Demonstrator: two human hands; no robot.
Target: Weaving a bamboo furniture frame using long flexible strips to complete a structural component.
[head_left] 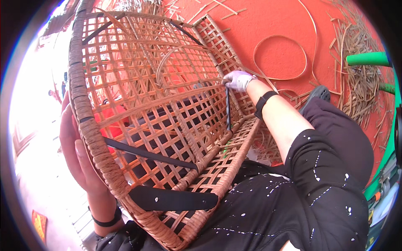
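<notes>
A large woven rattan chair frame (90, 111) leans across my lap, with open lattice panels and a thick wrapped rim. Outside its left rim is my left hand (79, 146), fingers stretched upward along the rim; the frame partly hides them. My right hand (239, 80), in a pale glove, is closed at the inner side of the lattice. It pinches a flat rattan strip (209, 87) that runs across the weave. Black bars (150, 154) brace the panels, and a wide black plate (173, 198) spans the near corner.
Loose rattan strip curls in a loop (280, 78) on the red floor (268, 21). Cut strips lie heaped (360, 67) at the right, near a green tube (368, 58). My shoe (318, 94) stands on the floor beside more scraps. Tools (379, 201) lie at the lower right edge.
</notes>
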